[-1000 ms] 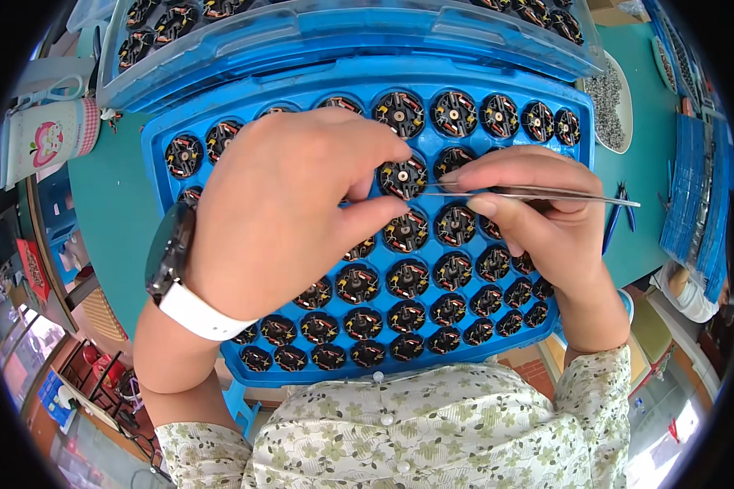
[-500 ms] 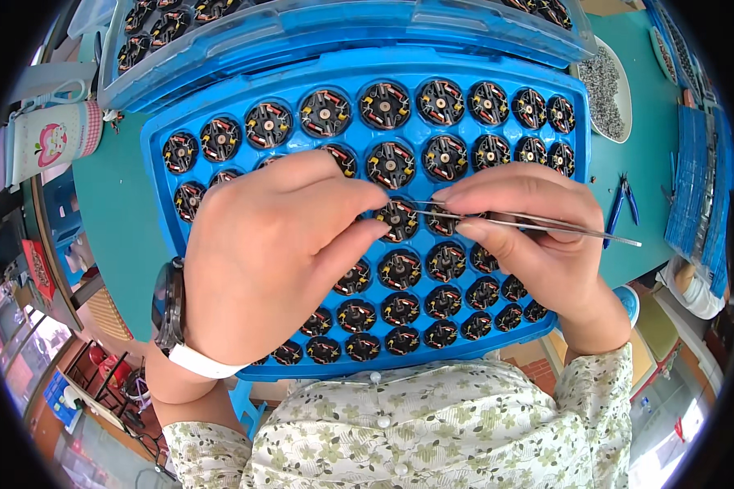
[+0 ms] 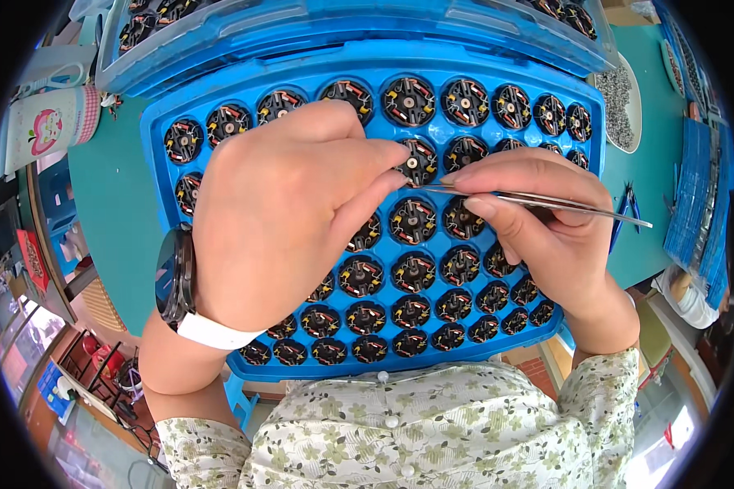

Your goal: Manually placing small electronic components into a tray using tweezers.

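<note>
My right hand grips a pair of metal tweezers, their closed tips pointing left toward my left fingertips. My left hand is closed in a pinch, thumb and index finger pressed together; whatever they hold is hidden or too small to name. Both sets of fingertips meet at the edge of a round black part with a centre hole and small red and yellow pieces. It sits in a blue moulded tray with rows of the same parts. My left hand covers several of them.
Behind the tray stands a clear-lidded blue box with more round parts. On the green table, a white dish of tiny metal pieces, blue-handled pliers and stacked blue trays stand right; a white-and-pink container stands left.
Both hands have moved away from me, from a part in the third row to the one behind it. The tweezer tips, apart before, are now together. The view has shifted slightly.
</note>
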Tool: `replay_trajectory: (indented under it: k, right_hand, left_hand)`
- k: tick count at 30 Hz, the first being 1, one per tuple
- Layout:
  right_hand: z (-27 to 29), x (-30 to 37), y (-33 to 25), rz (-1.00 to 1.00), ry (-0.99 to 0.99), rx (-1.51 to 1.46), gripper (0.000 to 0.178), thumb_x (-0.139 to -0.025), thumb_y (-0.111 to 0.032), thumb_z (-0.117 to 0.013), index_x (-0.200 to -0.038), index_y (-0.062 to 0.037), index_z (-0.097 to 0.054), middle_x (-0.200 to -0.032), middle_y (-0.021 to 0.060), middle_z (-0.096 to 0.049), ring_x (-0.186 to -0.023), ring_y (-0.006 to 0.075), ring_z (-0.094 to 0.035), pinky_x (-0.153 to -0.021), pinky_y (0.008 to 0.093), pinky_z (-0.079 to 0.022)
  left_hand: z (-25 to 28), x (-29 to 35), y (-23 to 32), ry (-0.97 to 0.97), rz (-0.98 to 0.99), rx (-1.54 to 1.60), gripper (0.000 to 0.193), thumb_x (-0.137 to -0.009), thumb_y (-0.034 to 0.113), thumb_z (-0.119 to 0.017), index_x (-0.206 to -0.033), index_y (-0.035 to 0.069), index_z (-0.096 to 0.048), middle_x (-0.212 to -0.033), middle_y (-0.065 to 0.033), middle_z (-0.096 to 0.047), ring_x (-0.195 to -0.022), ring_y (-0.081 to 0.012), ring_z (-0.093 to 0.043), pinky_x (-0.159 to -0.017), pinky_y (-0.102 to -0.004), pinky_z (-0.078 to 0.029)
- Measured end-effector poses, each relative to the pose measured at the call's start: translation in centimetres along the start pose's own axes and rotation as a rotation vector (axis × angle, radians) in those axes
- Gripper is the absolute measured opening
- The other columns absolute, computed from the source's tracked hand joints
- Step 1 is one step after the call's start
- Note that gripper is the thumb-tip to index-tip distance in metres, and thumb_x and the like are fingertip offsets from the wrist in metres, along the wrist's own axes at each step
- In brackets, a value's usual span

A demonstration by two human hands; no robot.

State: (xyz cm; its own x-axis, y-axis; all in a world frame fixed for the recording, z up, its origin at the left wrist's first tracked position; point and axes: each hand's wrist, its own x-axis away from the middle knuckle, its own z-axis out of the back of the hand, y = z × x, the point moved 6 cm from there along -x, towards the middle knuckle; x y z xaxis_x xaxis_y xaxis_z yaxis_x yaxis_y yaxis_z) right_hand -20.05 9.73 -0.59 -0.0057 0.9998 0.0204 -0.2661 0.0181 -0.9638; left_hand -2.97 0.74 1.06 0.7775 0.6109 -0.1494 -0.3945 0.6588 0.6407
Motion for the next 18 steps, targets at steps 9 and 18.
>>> replay_trajectory:
  k: [9,18]
  right_hand:
    - [-0.01,-0.19,0.29,-0.024,-0.005,-0.039,0.012,-0.092,0.000,-0.070,-0.104,0.0037,-0.074,-0.100,0.0153,-0.075,-0.049,0.0050,-0.052,-0.047,0.0190,-0.041]
    - [-0.25,-0.39,-0.16,-0.008,-0.029,-0.013,0.011,-0.093,0.001,-0.069,-0.103,0.0033,-0.074,-0.098,0.0154,-0.076,-0.047,0.0046,-0.052,-0.045,0.0189,-0.040]
  left_hand:
    - [-0.03,-0.18,-0.17,-0.024,-0.004,-0.019,0.018,-0.075,0.008,-0.084,-0.093,0.006,-0.079,-0.077,-0.0081,-0.065,-0.066,-0.0218,-0.064,-0.057,-0.0311,-0.048]
    - [-0.02,-0.36,0.15,-0.018,0.062,0.015,0.028,-0.075,0.009,-0.083,-0.102,0.008,-0.078,-0.078,-0.0068,-0.064,-0.067,-0.0205,-0.062,-0.059,-0.0311,-0.048]
